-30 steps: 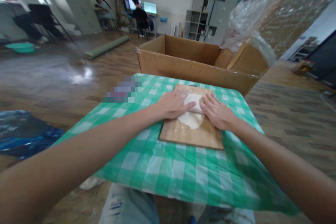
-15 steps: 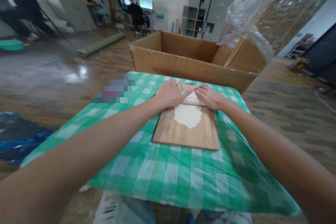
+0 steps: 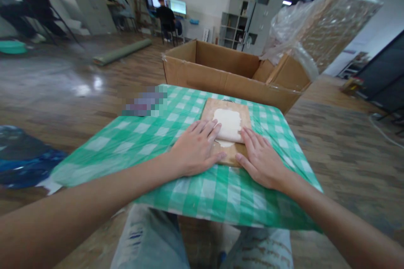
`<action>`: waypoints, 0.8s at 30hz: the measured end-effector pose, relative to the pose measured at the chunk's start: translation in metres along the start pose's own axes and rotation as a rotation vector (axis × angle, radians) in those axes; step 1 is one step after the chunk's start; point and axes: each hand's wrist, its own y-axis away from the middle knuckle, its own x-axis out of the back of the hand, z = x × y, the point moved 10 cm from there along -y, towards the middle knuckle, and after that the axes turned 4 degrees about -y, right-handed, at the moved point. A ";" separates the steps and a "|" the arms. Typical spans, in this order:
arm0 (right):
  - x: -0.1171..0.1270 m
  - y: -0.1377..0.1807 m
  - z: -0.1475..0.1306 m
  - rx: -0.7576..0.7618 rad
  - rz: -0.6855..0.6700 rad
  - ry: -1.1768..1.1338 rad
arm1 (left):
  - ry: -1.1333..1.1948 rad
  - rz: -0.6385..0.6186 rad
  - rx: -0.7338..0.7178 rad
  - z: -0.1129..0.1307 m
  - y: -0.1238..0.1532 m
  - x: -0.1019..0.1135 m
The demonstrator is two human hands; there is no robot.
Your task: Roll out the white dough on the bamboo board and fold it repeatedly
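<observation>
While one sheet of dough (image 3: 227,118) lies flat between and mostly beyond the two hands, one pale rolling pin (image 3: 230,138) crosses it near its closer edge, leaving a small strip of dough on the near side of the pin. The left hand (image 3: 196,147) and the right hand (image 3: 263,157) are both palm down and open, fingers stretched forward, one at each end of the pin; neither is curled into a fist. Each thumb points inward over the near part of the board. Whether the palms bear on the pin or only the fingers do, I cannot tell.

Under dough and pin is one wooden board (image 3: 232,158), its far end reaching past the fingertips. The board sits on one table covered by one green-and-white checked cloth (image 3: 195,199), which spreads out on both sides of the hands. Toward the body from the hands, two legs in jeans (image 3: 154,241) show below the cloth's edge.

Past the left hand, near the table's far left corner, is one blurred patch (image 3: 143,103) too coarse to make out. Straight ahead of the hands, beyond the table, stands one open cardboard box (image 3: 227,77); one plastic-wrapped slab (image 3: 341,29) leans up at its right. Farther off, ahead and left of the hands, are one long green roll (image 3: 123,52), one turquoise basin (image 3: 12,47) and three seated people (image 3: 166,17).
</observation>
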 end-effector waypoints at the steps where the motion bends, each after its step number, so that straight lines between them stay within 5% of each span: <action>1: 0.002 0.005 -0.005 0.009 0.007 0.007 | 0.003 0.002 -0.009 0.003 0.006 0.003; 10: 0.006 0.046 -0.034 0.067 0.026 0.074 | 0.036 0.035 -0.065 0.024 0.047 0.017; 24: 0.024 0.059 -0.044 0.129 0.082 -0.030 | 0.123 0.031 -0.115 0.026 0.055 0.035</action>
